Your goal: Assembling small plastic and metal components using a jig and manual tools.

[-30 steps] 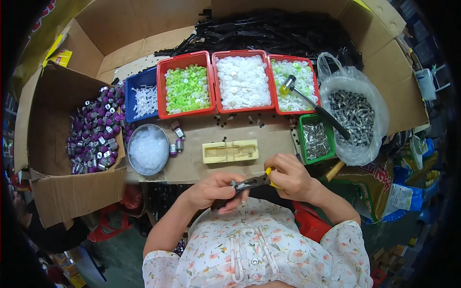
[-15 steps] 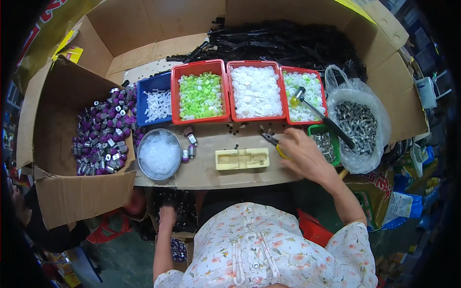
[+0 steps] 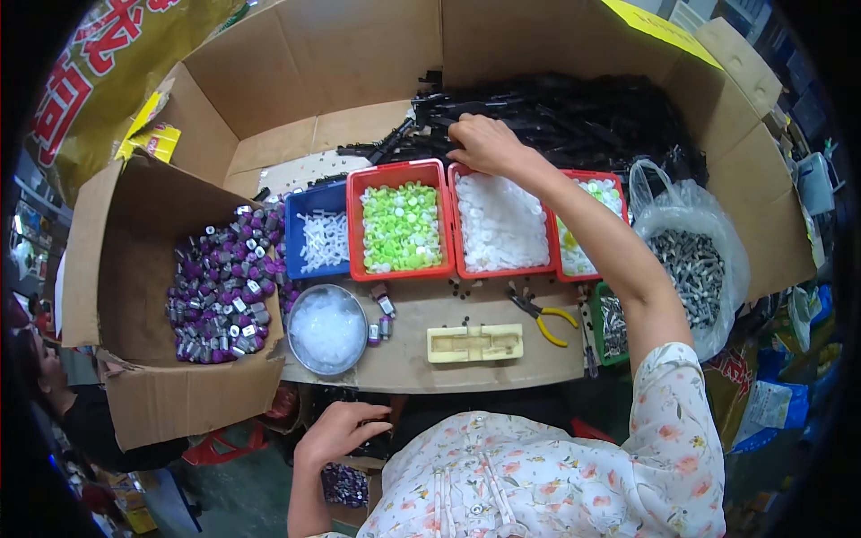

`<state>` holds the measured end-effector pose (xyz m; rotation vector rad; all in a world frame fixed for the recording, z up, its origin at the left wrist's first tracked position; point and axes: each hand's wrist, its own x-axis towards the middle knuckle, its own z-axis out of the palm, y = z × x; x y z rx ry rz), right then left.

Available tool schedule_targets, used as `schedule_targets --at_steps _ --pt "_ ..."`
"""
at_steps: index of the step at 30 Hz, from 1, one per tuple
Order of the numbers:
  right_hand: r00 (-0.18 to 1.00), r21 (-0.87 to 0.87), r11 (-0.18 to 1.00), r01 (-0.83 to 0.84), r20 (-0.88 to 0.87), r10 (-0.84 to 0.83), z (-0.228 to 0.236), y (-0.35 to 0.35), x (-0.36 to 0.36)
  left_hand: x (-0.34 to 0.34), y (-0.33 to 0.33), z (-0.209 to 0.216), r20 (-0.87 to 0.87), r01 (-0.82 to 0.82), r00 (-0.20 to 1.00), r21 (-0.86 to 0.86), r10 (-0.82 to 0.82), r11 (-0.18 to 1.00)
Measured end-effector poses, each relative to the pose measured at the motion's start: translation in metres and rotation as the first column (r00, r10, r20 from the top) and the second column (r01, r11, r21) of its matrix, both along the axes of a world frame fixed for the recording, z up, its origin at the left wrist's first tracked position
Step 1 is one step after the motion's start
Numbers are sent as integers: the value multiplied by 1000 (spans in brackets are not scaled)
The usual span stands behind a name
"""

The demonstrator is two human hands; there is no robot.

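Observation:
Over the back rim of the red bin of white caps (image 3: 502,229) reaches my right hand (image 3: 487,143), beside a heap of black elongated parts (image 3: 574,112). Its fingers are curled downward, and whatever they may pinch is hidden. My left hand (image 3: 345,430) is open in front of the table edge, fingers and thumb apart, holding nothing. Yellow-handled pliers (image 3: 543,316) lie with handles spread, right of a cream rectangular fixture block (image 3: 474,342) with a recessed channel. Left of the block stands a round metal bowl (image 3: 327,330) of whitish translucent material.
A cardboard box (image 3: 193,399) at left holds many purple-and-silver pieces (image 3: 224,287). Blue (image 3: 318,235) and red (image 3: 401,229) bins hold white pegs and green caps. At right are a green tray (image 3: 613,327) of metal pins and a plastic bag (image 3: 691,269) of metal parts.
My right hand has left the pliers and moved far over the bins to the black heap. My left hand has risen from below the table edge and spread open. The view has shifted.

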<state>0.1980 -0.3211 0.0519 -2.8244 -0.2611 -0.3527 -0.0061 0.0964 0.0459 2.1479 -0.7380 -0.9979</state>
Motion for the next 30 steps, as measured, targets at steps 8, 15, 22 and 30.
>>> schedule_targets --at_steps 8,15,22,30 --pt "985 26 999 -48 -162 51 21 -35 36 178 -108 87 436 9 877 -440 204 898" --pt "995 267 964 9 -103 19 39 -45 30 358 -156 -1 643 -46 757 -122 114 991" --pt "969 140 966 -218 -87 231 20 -24 68 382 -182 -28 633 10 755 247 -169 969" --pt "838 -79 929 -360 -465 285 22 18 96 402 -154 -3 491 -146 870 177 42 973"
